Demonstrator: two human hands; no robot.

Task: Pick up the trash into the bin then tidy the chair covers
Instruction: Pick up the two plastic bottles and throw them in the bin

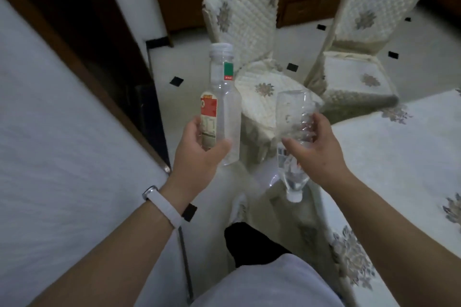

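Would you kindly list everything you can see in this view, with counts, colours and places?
Labelled bottle: one, clear with red-and-white label, upright in left grip.
Upturned bottle: one, clear, white cap down, in right grip.
Chair covers: two, cream quilted with grey flowers, on chairs ahead.
Tablecloth: one, cream with grey flowers, right.
Floor: one, white tiles with black diamonds, underfoot.
Wristband: one, white, left wrist.
Left grip: one, bare, holds labelled bottle.
Right grip: one, bare, holds upturned bottle.
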